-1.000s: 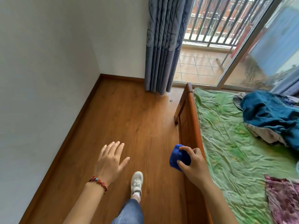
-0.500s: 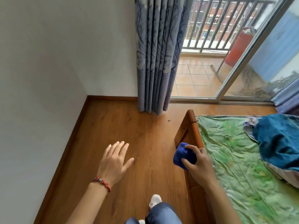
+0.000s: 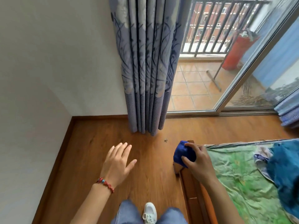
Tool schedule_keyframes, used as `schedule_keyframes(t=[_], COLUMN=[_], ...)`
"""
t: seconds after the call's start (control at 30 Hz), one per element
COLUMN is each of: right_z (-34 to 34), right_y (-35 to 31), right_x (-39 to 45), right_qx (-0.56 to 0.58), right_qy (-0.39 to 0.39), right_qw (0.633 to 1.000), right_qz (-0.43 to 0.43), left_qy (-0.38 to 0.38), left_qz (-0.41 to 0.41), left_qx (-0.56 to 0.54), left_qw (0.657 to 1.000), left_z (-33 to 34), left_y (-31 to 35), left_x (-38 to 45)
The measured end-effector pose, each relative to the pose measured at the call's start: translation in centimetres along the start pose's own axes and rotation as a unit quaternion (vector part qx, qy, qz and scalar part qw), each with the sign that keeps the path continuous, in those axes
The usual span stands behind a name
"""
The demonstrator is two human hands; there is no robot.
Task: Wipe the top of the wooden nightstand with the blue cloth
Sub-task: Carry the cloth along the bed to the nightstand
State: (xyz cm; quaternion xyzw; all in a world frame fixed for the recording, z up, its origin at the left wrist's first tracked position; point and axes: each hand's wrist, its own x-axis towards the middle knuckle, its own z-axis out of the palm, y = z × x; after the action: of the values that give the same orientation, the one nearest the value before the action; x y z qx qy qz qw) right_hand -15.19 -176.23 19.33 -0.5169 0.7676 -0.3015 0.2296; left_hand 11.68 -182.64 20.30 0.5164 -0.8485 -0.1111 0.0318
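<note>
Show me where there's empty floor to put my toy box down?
The wooden floor is bare between the white wall, the curtain and the bed frame. The left hand hovers open over it. The bed is crowded with bedding, and the right hand holds the blue cloth there.

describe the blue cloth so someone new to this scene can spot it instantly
Start at the bed with the green sheet on the right, then follow its wooden frame to the near corner. The blue cloth is bunched there in the right hand, deeper blue than the teal blanket.
</note>
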Motion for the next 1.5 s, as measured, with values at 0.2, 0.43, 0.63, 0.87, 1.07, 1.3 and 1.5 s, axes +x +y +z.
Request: schedule_keyframes(t=[0.2,0.43,0.63,0.87,1.07,1.3,1.5], right_z=[0.3,1.0,0.6,-2.1,-6.1,-10.9,-14.3], right_y=[-0.6,-0.7,-1.0,2.8,8.2,13.0,16.5], right_x=[9.2,19.2,25.3,29.7,31.6,31.2,31.1], right_qx=[0.000,0.001,-0.004,0.017,0.026,0.053,0.050], right_qy=[0.016,0.075,0.144,0.201,0.256,0.326,0.392], right_qw=[0.999,0.990,0.972,0.941,0.904,0.853,0.795], right_qz=[0.039,0.120,0.188,0.272,0.341,0.404,0.460], left_qy=[-0.009,0.004,0.056,0.018,-0.021,-0.086,-0.124], left_qz=[0.055,0.171,0.315,0.428,0.498,0.559,0.601], left_qx=[0.006,0.006,0.008,0.009,0.009,-0.009,-0.006], left_qw=[0.998,0.985,0.947,0.903,0.867,0.825,0.789], left_z=[-0.7,-1.0,-1.3,1.3,3.9,6.2,8.3], left_y=[-1.5,-2.7,-1.2,5.0,13.0,23.7,31.7], left_x=[11.7,27.1,37.9,47.5,54.4,59.9,64.2])
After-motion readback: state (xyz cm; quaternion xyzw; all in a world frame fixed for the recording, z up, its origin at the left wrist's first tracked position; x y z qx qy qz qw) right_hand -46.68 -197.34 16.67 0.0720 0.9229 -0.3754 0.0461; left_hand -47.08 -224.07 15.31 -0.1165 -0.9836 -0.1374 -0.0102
